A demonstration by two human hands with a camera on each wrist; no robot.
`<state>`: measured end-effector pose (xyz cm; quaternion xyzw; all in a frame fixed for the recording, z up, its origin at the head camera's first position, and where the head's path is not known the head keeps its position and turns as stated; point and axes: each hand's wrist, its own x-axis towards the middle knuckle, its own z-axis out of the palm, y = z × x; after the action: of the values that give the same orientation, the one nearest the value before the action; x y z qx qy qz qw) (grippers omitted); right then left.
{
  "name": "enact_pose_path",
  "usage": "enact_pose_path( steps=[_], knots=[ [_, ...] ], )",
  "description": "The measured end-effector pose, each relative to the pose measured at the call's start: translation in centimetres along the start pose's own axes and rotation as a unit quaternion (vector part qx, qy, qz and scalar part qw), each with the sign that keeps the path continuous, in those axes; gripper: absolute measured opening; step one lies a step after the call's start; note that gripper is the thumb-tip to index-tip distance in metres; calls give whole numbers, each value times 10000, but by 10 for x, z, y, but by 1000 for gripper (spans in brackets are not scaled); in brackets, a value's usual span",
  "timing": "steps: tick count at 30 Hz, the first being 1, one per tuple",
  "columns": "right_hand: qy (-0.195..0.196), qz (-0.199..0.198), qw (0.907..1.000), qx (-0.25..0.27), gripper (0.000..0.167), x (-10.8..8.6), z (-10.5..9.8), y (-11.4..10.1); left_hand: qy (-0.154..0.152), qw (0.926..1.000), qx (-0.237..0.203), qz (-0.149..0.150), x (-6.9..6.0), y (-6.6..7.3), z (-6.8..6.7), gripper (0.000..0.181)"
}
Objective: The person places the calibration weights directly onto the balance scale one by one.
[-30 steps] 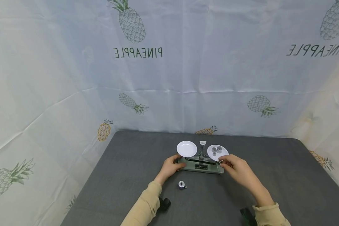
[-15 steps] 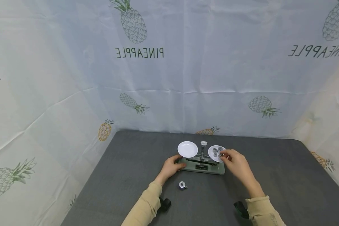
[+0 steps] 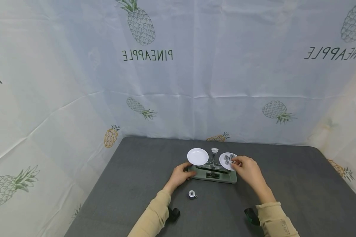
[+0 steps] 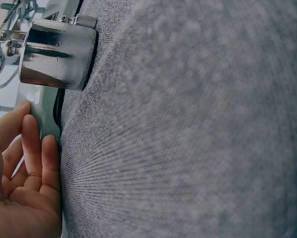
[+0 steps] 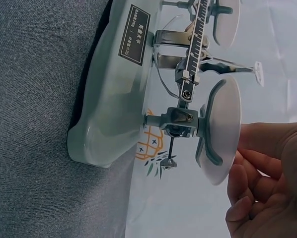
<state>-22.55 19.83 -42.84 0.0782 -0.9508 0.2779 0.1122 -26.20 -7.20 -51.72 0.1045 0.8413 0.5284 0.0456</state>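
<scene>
A green balance scale (image 3: 221,177) with two white pans stands on the table. My left hand (image 3: 179,175) grips the left end of its base, the thumb in front. At the right pan (image 3: 222,159), my right hand (image 3: 250,171) pinches a small metal weight (image 3: 232,162) over the dish. Several small metal weights (image 3: 226,157) stand in that pan, while the left pan (image 3: 197,156) holds nothing. In the right wrist view the pan's underside (image 5: 224,124) faces the camera, and the right fingertips are hidden behind its rim.
A larger shiny cylindrical weight (image 3: 191,194) stands in front of the scale, a tiny weight (image 3: 196,196) beside it. Dark grey cloth (image 3: 136,184) covers the table. A pale pineapple-print curtain (image 3: 178,72) hangs behind. Dark devices (image 3: 174,214) sit at both wrists.
My right hand has moved left and away from me, from the right pan's near edge to over the pan, carrying the small weight. The left hand stays on the base.
</scene>
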Motion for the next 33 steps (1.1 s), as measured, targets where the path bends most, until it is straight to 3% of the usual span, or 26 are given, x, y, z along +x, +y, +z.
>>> enact_pose_path(
  steps=[25, 33],
  knots=[
    [-50, 6, 10000, 83, 19, 0, -2, -1, -2, 10000, -80, -36, 0, 2, 0, 49],
    [92, 165, 9993, 327, 21, -2, -9, 1, -34, 10000, -18, -15, -1, 1, 0, 49]
  ],
)
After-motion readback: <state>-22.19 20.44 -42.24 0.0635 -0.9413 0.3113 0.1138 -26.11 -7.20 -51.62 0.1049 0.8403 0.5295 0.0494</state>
